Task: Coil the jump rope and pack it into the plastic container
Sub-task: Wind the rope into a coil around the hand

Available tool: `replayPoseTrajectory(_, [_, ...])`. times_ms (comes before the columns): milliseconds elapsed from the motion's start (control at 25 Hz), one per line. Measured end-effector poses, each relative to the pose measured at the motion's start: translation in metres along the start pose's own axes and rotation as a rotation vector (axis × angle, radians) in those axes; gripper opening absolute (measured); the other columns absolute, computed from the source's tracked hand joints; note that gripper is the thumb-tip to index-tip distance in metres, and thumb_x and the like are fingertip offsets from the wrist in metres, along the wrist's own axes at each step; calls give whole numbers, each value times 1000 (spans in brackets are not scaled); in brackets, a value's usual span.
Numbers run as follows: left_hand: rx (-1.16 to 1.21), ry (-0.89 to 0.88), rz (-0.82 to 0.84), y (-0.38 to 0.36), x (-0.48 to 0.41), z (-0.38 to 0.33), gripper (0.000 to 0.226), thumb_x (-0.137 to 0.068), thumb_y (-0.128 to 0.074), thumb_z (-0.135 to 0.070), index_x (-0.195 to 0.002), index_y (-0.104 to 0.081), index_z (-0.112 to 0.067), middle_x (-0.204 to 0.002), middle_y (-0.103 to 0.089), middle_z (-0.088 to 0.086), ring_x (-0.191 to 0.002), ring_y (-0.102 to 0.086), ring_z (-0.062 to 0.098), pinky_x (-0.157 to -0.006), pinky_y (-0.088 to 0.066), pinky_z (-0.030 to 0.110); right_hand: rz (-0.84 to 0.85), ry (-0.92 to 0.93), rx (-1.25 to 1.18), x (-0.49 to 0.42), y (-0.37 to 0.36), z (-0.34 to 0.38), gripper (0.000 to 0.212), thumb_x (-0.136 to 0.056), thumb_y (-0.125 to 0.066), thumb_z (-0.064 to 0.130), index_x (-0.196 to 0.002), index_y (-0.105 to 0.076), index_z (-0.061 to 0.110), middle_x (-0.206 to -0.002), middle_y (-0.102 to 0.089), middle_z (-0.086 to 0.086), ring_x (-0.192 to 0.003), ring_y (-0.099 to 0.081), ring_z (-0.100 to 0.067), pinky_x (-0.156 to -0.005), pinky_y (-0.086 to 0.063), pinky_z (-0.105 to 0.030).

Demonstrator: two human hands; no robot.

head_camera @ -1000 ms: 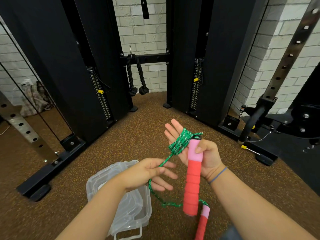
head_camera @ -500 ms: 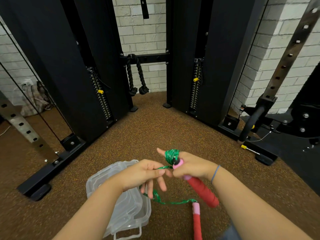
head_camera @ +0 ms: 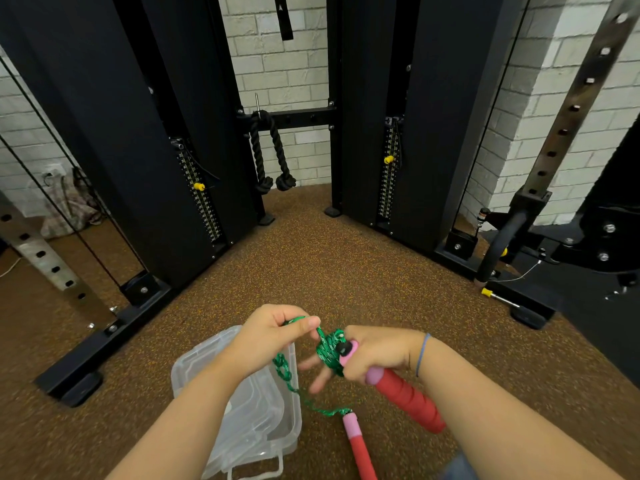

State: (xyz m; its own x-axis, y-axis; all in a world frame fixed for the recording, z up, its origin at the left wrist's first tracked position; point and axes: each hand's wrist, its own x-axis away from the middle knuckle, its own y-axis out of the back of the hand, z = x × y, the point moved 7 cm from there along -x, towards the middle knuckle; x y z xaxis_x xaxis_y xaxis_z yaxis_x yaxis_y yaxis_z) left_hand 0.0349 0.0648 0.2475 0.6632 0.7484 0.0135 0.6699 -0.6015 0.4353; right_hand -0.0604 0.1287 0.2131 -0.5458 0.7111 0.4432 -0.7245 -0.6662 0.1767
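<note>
The green jump rope (head_camera: 327,351) is coiled around the fingers of my right hand (head_camera: 377,351), which also grips one red and pink handle (head_camera: 405,398). My left hand (head_camera: 270,341) pinches the loose strand just left of the coil and holds it up. From there the rope hangs down to the second handle (head_camera: 356,445), which lies on the floor. The clear plastic container (head_camera: 256,420) sits on the floor beneath my left forearm, with its lid lying inside it.
Brown speckled rubber floor (head_camera: 329,271) stretches ahead. Black cable machine towers (head_camera: 114,133) stand left and right, their base bars (head_camera: 104,344) reaching toward me. A black tricep rope (head_camera: 272,154) hangs at the back wall. A pin with a yellow tip (head_camera: 491,294) lies at right.
My right hand turned palm down and lowered, so the held handle swung out to the lower right. My left hand rose and carried the strand over the coil. Less loose rope hangs.
</note>
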Motion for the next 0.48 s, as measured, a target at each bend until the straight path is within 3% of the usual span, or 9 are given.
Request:
replayPoseTrajectory(80, [-17,-20,-59,3,-2,1,23,-86,-62,-20,-63,-67,-18,-47,-56,-16,-51,-47,-4,-54,-34,9,35,84,-89,-1,-3,3,52,-59,-43,-4,-108,-61,-1,-125,-54,-36,-64,-59,7,-56,-46,-10])
replayPoseTrajectory(120, [-16,-24,-88,5,-3,2,23,-84,-63,-23,-62,-68,-20,-48,-55,-15,-52,-46,-3,-55,-34,11,54,122,-137,-4,-5,1,54,-57,-46,-1,-109,-59,-8,-120,-56,-38,-75,-64,-3,-72,-54,-22])
replayPoseTrajectory(160, [-8,-26,-110,7,-4,3,24,-84,-64,-24,-61,-68,-21,-48,-54,-14,-51,-44,-2,-54,-34,12,63,161,-180,-8,-5,0,59,-54,-49,5,-109,-56,-15,-112,-61,-36,-85,-65,-14,-91,-52,-39])
replayPoseTrajectory(240, [2,-28,-130,6,-6,7,27,-84,-63,-24,-58,-67,-24,-46,-51,-12,-49,-41,-1,-52,-33,13,77,241,-248,-13,-5,0,66,-51,-51,13,-108,-54,-19,-93,-74,-18,-91,-64,-24,-102,-38,-51])
replayPoseTrajectory(360, [3,-31,-141,3,-9,9,32,-84,-60,-31,-52,-64,-29,-46,-50,-11,-51,-42,1,-55,-34,17,112,351,-401,-14,-6,5,54,-44,-54,16,-95,-65,0,-83,-76,-5,-90,-67,-22,-106,-35,-53])
replayPoseTrajectory(480, [33,-29,-132,-2,-7,5,38,-83,-53,-39,-49,-56,-24,-45,-48,-9,-47,-43,6,-53,-36,22,113,440,-544,-10,-5,14,56,-37,-69,29,-87,-73,5,-81,-76,-6,-88,-71,-21,-95,-49,-33])
